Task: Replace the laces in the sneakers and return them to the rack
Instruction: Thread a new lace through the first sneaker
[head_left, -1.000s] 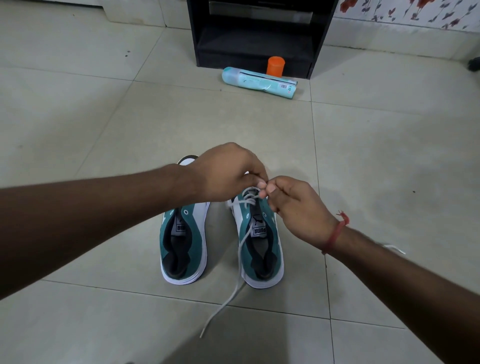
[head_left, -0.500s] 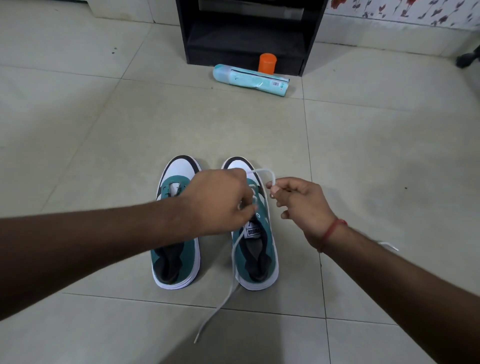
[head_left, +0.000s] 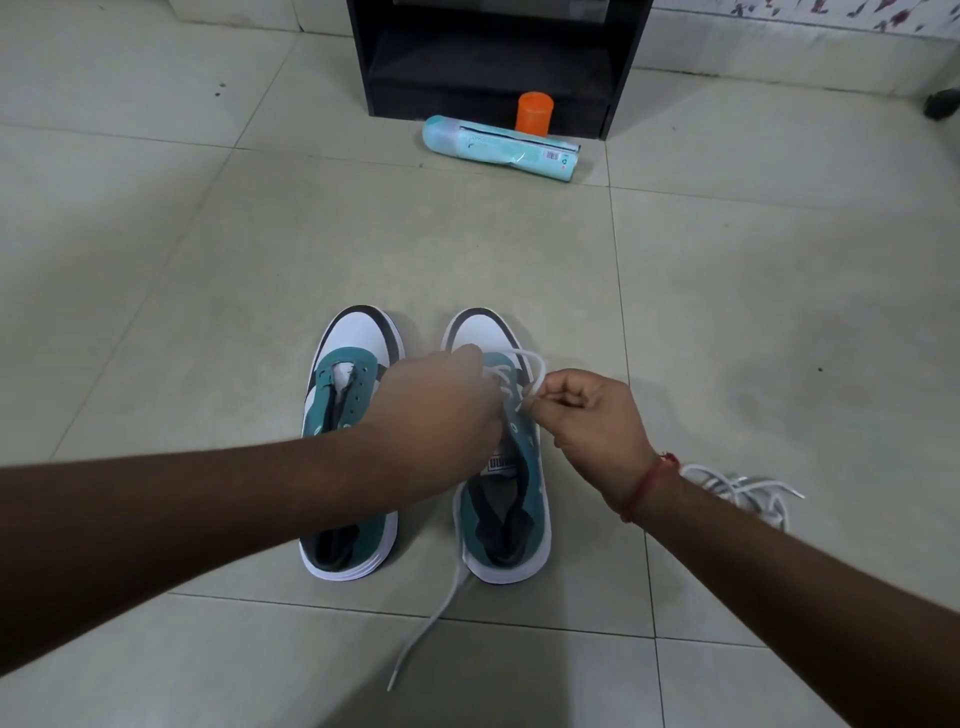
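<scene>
1. Two teal and white sneakers stand side by side on the tiled floor (head_left: 208, 291), toes pointing toward the black rack (head_left: 493, 57). The left sneaker (head_left: 353, 364) has bare eyelets; the right sneaker (head_left: 511, 519) is partly laced.
2. The right hand (head_left: 592, 431) pinches a loop of the white lace (head_left: 535, 369) between thumb and fingertips, just right of the right sneaker's eyelets. Half a second ago that loop stood higher and wider over the toe; now it is drawn smaller and closer to the shoe.
3. The left hand (head_left: 441, 410) is curled over the right sneaker's tongue area, as before; whether it grips the lace is hidden by its own back.
4. The lace's free end still trails off the heel onto the floor toward the viewer.
5. A loose white lace (head_left: 748, 493) lies behind the right wrist, more of it showing than before.
6. A pale blue spray can (head_left: 493, 148) lies by the rack beside an orange cap (head_left: 534, 111).
</scene>
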